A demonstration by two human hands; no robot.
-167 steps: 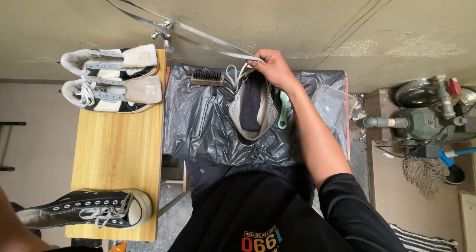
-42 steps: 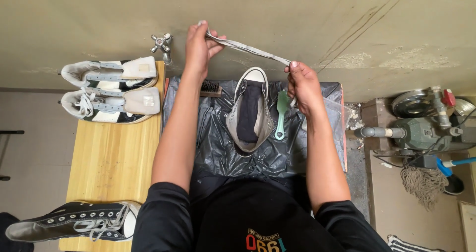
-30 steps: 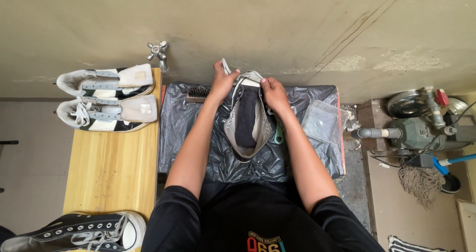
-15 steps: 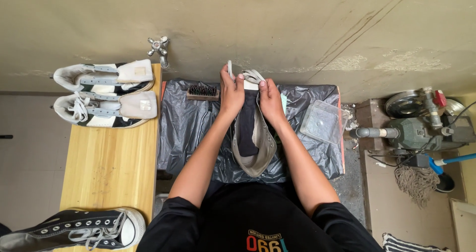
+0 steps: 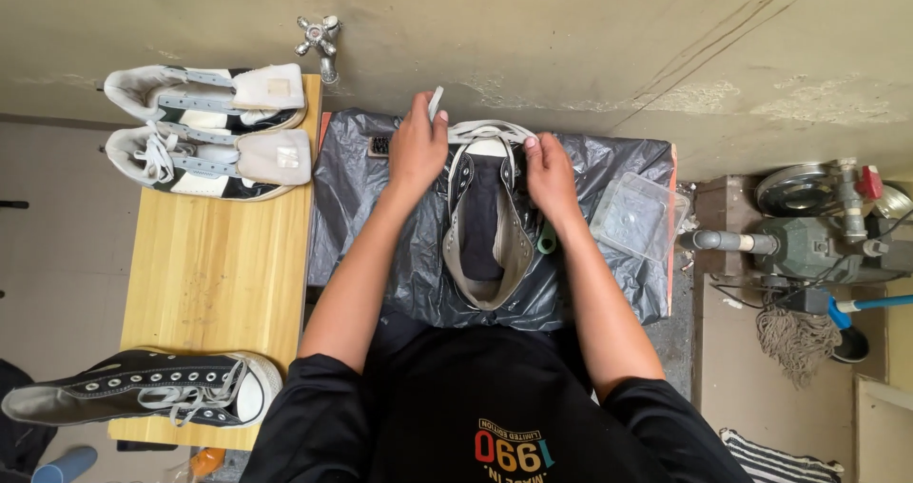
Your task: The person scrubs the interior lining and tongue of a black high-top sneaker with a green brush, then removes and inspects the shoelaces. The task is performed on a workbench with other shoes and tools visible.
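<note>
A grey high-top sneaker [image 5: 487, 224] lies opened on a black plastic sheet [image 5: 380, 226] in front of me, toe pointing away. A grey shoelace [image 5: 487, 129] loops over its toe cap. My left hand [image 5: 416, 146] pinches one end of the lace, which sticks up above the fingers. On the other side of the toe, my right hand [image 5: 549, 167] grips the lace. A dark brush [image 5: 380, 145] is mostly hidden behind my left hand. A green brush handle [image 5: 547, 242] peeks out under my right forearm.
A wooden bench [image 5: 223, 264] at left holds two black-and-white high-tops [image 5: 204, 133] at the far end and a black high-top [image 5: 152, 399] near me. A tap [image 5: 320, 38] juts from the wall. A clear plastic container [image 5: 635, 219] and a pump [image 5: 808, 231] are at right.
The lace was stretched in the air between both hands, then brought down to the sneaker's toe. My hands have now spread apart to either side of the toe, drawing the lace across it.
</note>
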